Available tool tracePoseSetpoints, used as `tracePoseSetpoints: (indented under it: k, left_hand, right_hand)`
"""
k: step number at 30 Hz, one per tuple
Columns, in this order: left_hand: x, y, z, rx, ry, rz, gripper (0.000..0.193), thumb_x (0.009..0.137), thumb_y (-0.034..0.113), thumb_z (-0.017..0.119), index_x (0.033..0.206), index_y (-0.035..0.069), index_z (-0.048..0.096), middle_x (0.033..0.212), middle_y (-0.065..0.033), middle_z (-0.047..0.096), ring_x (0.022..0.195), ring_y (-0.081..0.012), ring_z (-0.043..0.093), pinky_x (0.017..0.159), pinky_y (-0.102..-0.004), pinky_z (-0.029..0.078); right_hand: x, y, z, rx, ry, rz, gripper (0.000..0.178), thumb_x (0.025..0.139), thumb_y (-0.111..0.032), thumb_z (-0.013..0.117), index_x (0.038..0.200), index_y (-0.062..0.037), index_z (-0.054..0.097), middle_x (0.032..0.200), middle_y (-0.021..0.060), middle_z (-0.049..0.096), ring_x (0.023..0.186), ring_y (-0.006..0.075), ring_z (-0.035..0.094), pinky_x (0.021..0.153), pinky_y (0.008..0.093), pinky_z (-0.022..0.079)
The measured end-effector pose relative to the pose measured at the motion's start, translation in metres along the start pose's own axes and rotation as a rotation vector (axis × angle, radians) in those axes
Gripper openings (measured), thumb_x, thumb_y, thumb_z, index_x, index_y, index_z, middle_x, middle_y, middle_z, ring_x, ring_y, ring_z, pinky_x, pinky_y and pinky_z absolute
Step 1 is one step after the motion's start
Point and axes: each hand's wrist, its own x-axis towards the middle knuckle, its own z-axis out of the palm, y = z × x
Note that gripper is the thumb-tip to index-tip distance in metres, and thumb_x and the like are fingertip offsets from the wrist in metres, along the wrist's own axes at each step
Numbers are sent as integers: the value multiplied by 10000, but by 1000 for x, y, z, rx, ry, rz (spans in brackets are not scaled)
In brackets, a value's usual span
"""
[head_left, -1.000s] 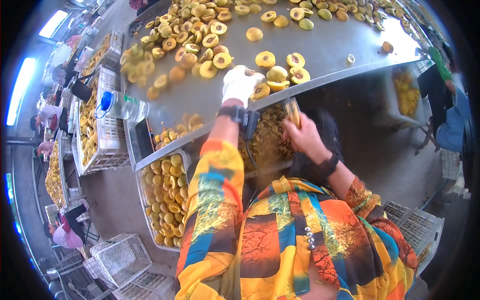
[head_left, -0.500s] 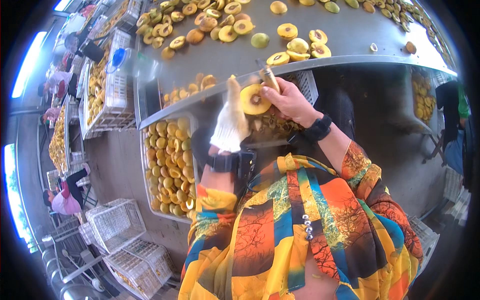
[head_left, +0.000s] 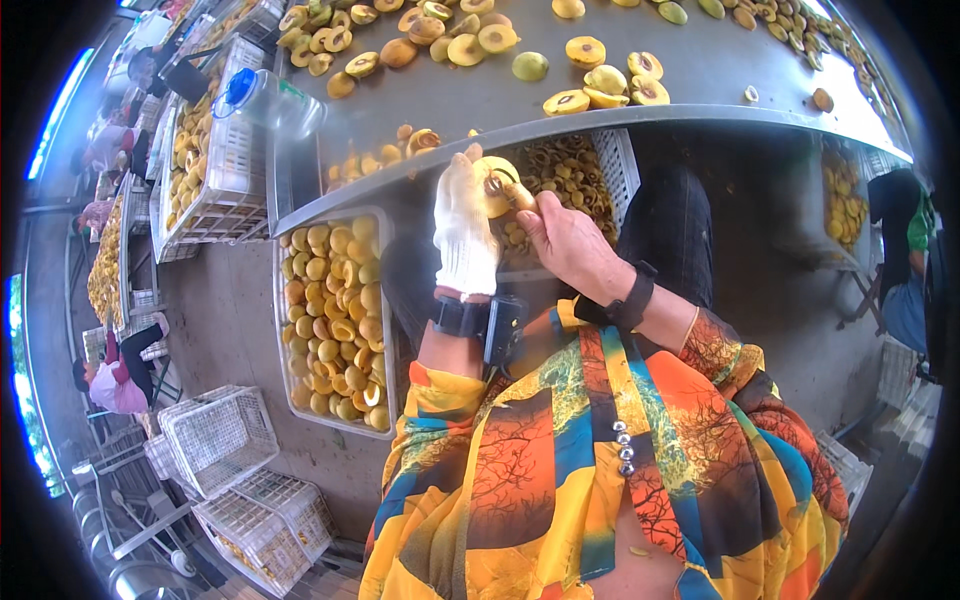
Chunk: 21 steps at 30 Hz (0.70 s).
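My left hand, in a white knit glove, holds a yellow peach half, its cut face turned up and to the right. My right hand is bare and grips a short pitting tool with a light wooden handle. The tool's end is against the middle of the peach half; its metal tip is hard to make out there. Both hands are just below the front edge of the metal table, above a white crate of brown scraps.
A white tub of yellow peach halves stands at my left. Cut peaches lie on the table, and a clear plastic bottle is at its left edge. Stacked white crates stand lower left. Several people work farther left; another person is far right.
My right hand has brought the tool down from beside the peach half onto its cut face. The left hand has tilted the half and closed around it.
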Motion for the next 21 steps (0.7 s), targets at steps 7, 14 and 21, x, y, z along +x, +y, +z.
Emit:
tracePoseSetpoints:
  k: [7,14,21]
  left_hand:
    - [-3,8,0,125,15,-8,607,918,534,421,1049,-29,606,892,-82,627,711,-131,568,650,-245,481]
    - [7,15,-15,184,-113,-262,706,909,591,358,926,-52,647,740,-89,630,582,-154,572,557,-256,478]
    - [1,2,-7,222,68,48,602,955,487,358,933,-37,653,777,-75,647,629,-120,569,588,-229,459]
  right_hand:
    - [-8,-5,10,25,-64,-38,328,961,-282,403,838,22,418,592,239,554,585,426,564,553,491,443]
    - [-4,4,12,73,-222,-65,358,956,-289,404,872,54,457,626,274,562,606,428,576,548,464,453]
    - [3,-22,0,542,-466,355,380,974,-342,348,849,5,444,580,31,460,380,119,467,342,268,388]
